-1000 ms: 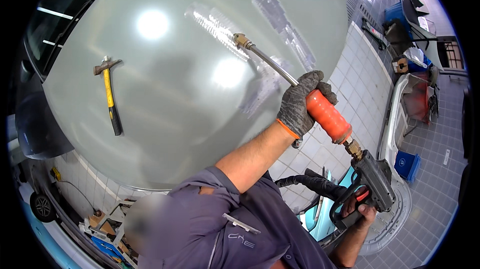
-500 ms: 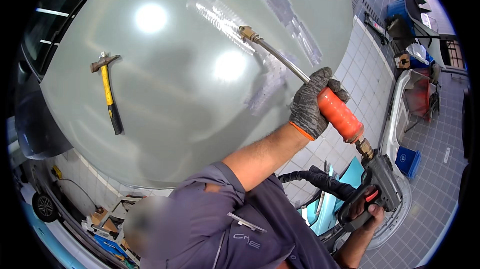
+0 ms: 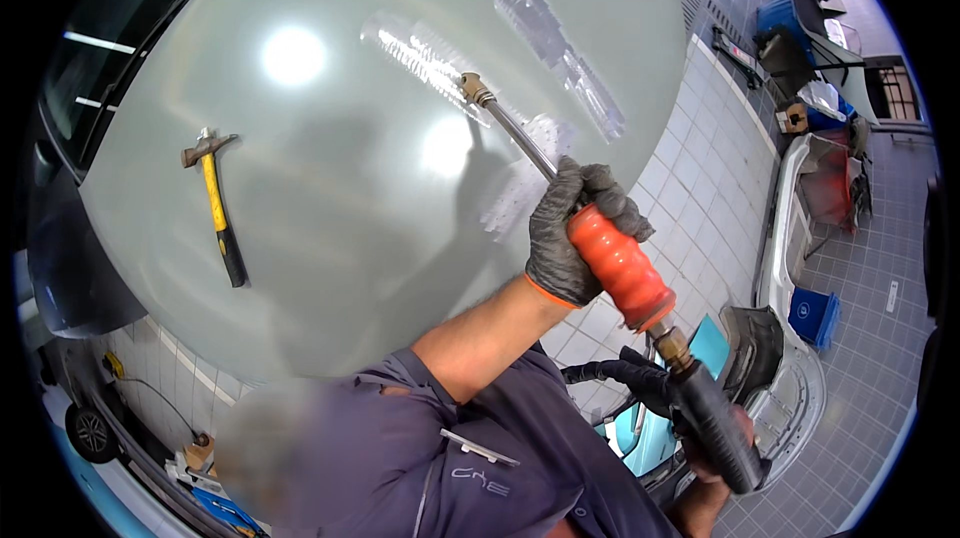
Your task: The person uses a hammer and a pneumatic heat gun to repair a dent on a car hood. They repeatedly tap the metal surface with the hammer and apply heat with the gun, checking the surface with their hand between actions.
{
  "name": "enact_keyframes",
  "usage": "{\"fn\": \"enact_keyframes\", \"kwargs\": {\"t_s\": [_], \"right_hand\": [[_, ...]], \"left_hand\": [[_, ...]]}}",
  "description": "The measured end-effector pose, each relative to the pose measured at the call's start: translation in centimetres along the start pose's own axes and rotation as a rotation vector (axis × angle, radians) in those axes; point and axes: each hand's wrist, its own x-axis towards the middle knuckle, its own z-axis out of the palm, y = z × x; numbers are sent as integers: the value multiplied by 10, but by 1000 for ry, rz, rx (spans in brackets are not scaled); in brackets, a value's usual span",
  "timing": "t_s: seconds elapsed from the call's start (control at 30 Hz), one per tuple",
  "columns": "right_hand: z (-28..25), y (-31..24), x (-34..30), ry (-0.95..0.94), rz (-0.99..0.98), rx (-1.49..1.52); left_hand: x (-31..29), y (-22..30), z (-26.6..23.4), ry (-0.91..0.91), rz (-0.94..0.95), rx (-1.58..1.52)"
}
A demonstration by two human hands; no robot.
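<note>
A pistol-grip tool [image 3: 715, 428] with a black body, brass fittings and a long metal rod lies slantwise across my view. My left hand [image 3: 578, 228], in a dark grey glove with an orange cuff, is wrapped round it at the front of its orange ribbed sleeve [image 3: 622, 268]. The rod's brass-coloured tip [image 3: 473, 88] is at a silvery rippled patch on a pale grey-green car panel [image 3: 330, 188]; whether it touches cannot be told. Behind the black body, my bare right hand [image 3: 712, 483] is closed on the grip, its fingers mostly hidden.
A hammer [image 3: 213, 198] with a yellow and black handle lies on the panel's left. Two more silvery patches are near the tip. At right stand a loose car body part [image 3: 790, 238] and a blue bin [image 3: 813, 316]. A black wrinkled strip [image 3: 622, 370] hangs beside the tool.
Both hands and the tool have moved left. Its black body has swung round, so the red trigger no longer shows. The tip stays at the same patch; the hammer still lies on the panel.
</note>
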Motion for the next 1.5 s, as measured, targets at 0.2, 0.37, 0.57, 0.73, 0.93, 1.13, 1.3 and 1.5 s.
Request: {"fn": "enact_keyframes", "kwargs": {"t_s": [0.2, 0.37, 0.57, 0.73, 0.93, 1.13, 1.3, 1.5], "right_hand": [[8, -6, 15, 84, 809, 2043], [46, -15, -3, 86, 684, 1741], [27, 21, -36, 171, 450, 1212], [17, 11, -25, 241, 504, 1476], [23, 23, -19, 188, 471, 1585], [21, 24, -11, 221, 507, 1522], [12, 15, -3, 236, 545, 1481], [14, 6, -11, 200, 598, 1535]], "left_hand": [[21, -30, -8, 621, 130, 946], [9, -10, -8, 429, -28, 483], [20, -8, -14, -43, -193, -83], [21, -38, 7, 490, -202, 226], [20, -33, 2, 489, -149, 292], [21, -31, -4, 461, -152, 273], [27, -18, -6, 342, -192, 226], [29, -38, -31, 270, -207, 156]]}}
